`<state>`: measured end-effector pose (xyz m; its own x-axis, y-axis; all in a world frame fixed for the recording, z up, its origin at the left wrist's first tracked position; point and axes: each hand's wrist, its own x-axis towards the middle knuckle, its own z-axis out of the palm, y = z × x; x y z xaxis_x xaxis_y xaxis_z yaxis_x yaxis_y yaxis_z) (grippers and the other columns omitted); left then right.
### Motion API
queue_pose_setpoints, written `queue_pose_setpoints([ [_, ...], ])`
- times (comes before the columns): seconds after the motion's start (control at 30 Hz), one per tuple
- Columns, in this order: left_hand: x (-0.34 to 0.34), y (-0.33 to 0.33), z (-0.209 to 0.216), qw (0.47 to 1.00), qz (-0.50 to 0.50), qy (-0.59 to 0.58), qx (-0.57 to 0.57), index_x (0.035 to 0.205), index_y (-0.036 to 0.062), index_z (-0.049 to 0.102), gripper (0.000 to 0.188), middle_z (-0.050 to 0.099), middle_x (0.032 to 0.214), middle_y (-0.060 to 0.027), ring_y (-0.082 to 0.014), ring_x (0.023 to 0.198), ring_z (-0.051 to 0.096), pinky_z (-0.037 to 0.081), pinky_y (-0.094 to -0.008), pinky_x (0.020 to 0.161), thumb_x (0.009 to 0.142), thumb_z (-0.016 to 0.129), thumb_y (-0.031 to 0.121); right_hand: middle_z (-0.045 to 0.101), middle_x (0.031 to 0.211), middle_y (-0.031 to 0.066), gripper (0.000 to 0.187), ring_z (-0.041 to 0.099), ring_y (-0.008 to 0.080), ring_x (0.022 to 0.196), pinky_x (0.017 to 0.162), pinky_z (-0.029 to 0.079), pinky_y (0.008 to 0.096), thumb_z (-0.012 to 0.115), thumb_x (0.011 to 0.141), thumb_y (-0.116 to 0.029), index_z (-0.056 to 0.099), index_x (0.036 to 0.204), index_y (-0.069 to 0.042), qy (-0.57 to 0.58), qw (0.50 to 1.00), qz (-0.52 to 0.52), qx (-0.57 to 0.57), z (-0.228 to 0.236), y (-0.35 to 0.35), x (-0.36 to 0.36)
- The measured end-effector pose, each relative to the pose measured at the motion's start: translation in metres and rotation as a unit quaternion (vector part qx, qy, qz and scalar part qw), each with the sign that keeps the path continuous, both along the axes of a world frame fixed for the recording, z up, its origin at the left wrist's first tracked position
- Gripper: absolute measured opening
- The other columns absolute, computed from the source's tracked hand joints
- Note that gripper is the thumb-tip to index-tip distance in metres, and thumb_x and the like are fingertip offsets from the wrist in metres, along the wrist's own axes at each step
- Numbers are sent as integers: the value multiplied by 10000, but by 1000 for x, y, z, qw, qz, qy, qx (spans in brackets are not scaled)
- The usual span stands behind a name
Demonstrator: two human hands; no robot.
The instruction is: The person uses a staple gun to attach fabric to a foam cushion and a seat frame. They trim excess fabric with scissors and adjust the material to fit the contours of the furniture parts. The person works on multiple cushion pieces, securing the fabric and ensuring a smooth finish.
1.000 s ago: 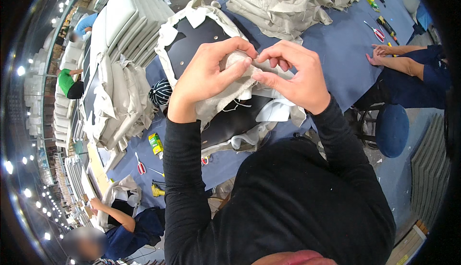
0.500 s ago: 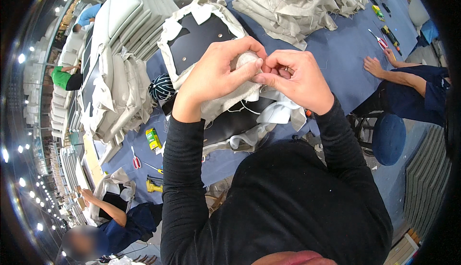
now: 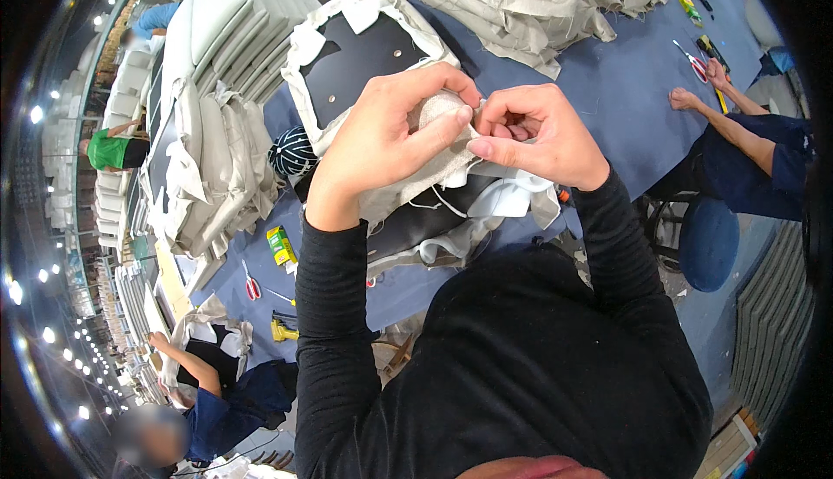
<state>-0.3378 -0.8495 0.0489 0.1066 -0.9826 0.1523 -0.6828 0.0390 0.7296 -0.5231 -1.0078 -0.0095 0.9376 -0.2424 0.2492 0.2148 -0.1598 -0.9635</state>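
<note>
Left hand: raised over the table, fingers curled around a fold of beige cloth, thumb pressed along its top edge; grasping.
Right hand: touching the left at the fingertips, thumb and forefinger pinched on the same fold of cloth; grasping. Whether anything small sits between the fingertips cannot be told.
Beige cloth: held up between both hands, its lower part draped down onto a dark seat panel that lies at the near edge of the table.
Blue table: bears all items below.
Second dark panel, wrapped in pale cloth at the rim: lies just beyond the hands.
Striped dark ball-shaped object: left of the left wrist, near the panel.
Stack of pale cushions: far left of the table.
Heap of folded pale cloth: far side of the table.
Green-and-yellow box: near edge, left of the left forearm.
Red-handled scissors: beside the box.
Co-worker's arm in a blue sleeve: right edge, hand resting on the table.
Second co-worker: lower left.
</note>
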Motion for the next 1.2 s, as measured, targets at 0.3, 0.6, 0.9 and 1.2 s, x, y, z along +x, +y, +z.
queue_pose_setpoints([
  [0.3,1,-2,-1,1000,-5,28,-5,1129,-6,726,272,784,1087,-132,-244,1018,739,546,-367,937,963,692,207,639,704,-1,194,477,61,630,569,349,277,864,939,-162,779,854,-10,-30,999,20,-22,-5,-7,9],
  [0.6,-4,0,1,999,-17,6,-33,1149,-13,724,262,792,1142,-150,-280,1103,764,560,-375,1001,945,689,147,687,781,53,215,595,132,699,630,445,306,809,989,-158,761,860,8,-35,998,40,-23,-3,-10,7],
  [0.9,-8,-7,-9,995,0,-7,-97,1102,39,709,250,727,951,-170,-379,864,704,554,-423,796,921,723,211,670,739,45,191,564,148,638,585,435,304,886,900,-144,753,867,-11,-64,967,-121,-214,18,3,-4],
  [1.2,-8,0,0,999,-1,-30,-36,1158,-4,718,276,781,1087,-153,-325,1034,771,573,-378,944,954,695,180,692,749,71,158,637,187,648,591,464,314,869,912,-132,769,903,-10,-41,970,-66,-230,7,4,-7],
])
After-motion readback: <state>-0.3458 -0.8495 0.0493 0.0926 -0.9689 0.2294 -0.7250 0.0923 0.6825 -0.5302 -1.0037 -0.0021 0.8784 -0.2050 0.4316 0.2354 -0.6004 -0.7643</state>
